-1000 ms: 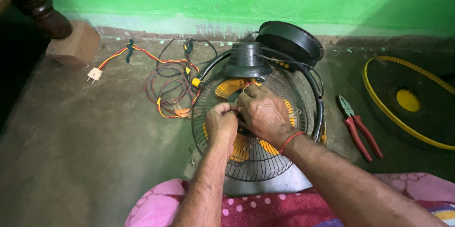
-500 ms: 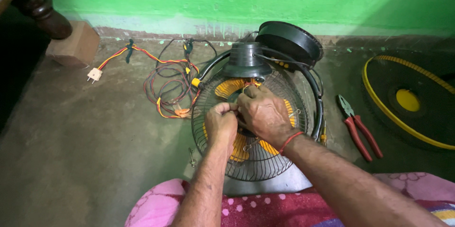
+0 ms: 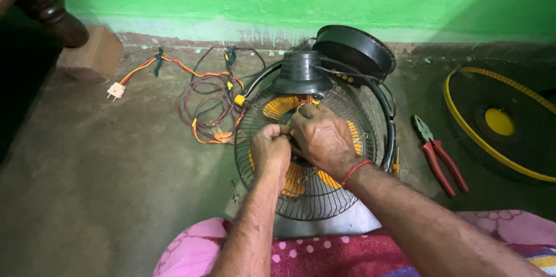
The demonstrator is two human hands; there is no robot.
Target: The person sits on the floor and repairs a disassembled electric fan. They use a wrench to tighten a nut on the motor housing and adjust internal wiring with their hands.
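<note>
On the concrete floor point(image 3: 116, 196), both hands, left hand point(image 3: 271, 151) and right hand point(image 3: 322, 138), pinch closed atop the fan grille point(image 3: 313, 196).

Red-handled pliers point(image 3: 440, 158) lie beside a yellow-rimmed fan guard point(image 3: 504, 123).

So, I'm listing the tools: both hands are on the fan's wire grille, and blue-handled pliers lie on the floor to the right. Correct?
Not quite: the pliers have red handles, not blue, as the head view shows. Both the left hand and the right hand are on the wire grille.

Both forearms reach toward twelve o'clock; left hand point(image 3: 271, 151) clenched in a fist, right hand point(image 3: 322, 138) curled, knuckles up, touching it.
</note>
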